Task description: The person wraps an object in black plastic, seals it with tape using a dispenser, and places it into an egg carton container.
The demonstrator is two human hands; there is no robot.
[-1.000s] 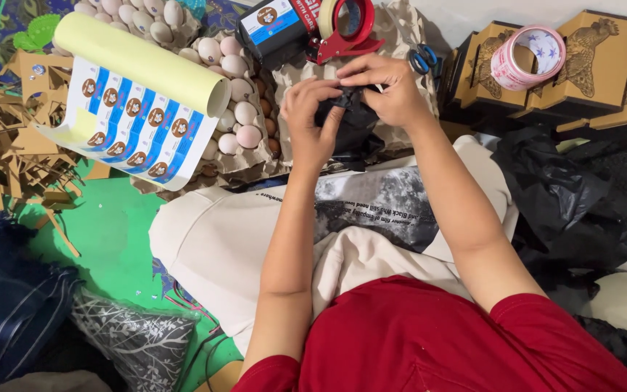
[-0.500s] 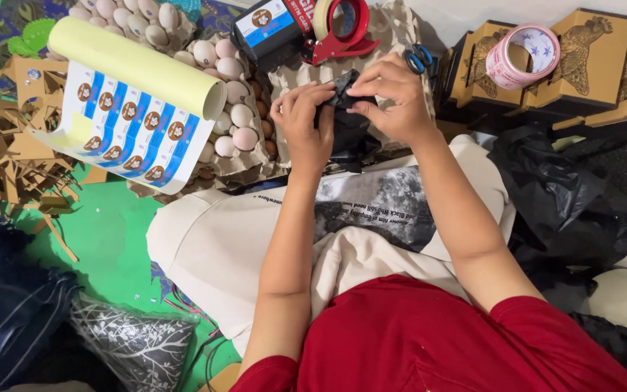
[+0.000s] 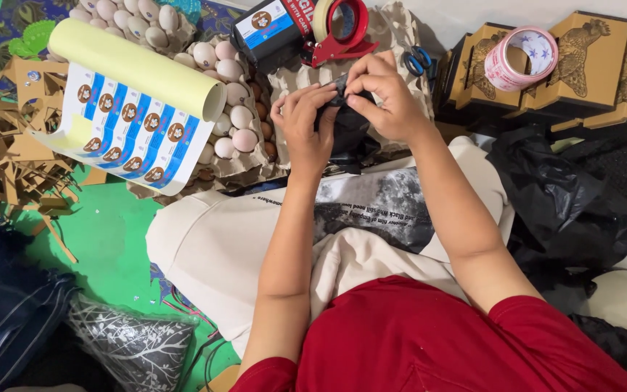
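Both hands meet over my lap on a small black bag-like bundle (image 3: 348, 134). My left hand (image 3: 303, 123) holds its left side with curled fingers. My right hand (image 3: 382, 94) pinches the bundle's top between thumb and fingertips. Just beyond the hands sits a grey pulp egg tray (image 3: 400, 36), with a red tape dispenser (image 3: 339, 33) on it. To the left, a tray of pale eggs (image 3: 230, 116) lies partly under a curled sheet of blue and white stickers (image 3: 132, 123).
Blue-handled scissors (image 3: 419, 60) lie by brown printed cartons (image 3: 589, 65), with a roll of pink patterned tape (image 3: 520, 58) on top. A black plastic bag (image 3: 575, 210) lies right. Cardboard scraps (image 3: 1, 167) and a green mat (image 3: 110, 239) are left.
Both hands lifted slightly with the black bundle, and the right fingers moved onto its top edge. Nothing else has shifted.
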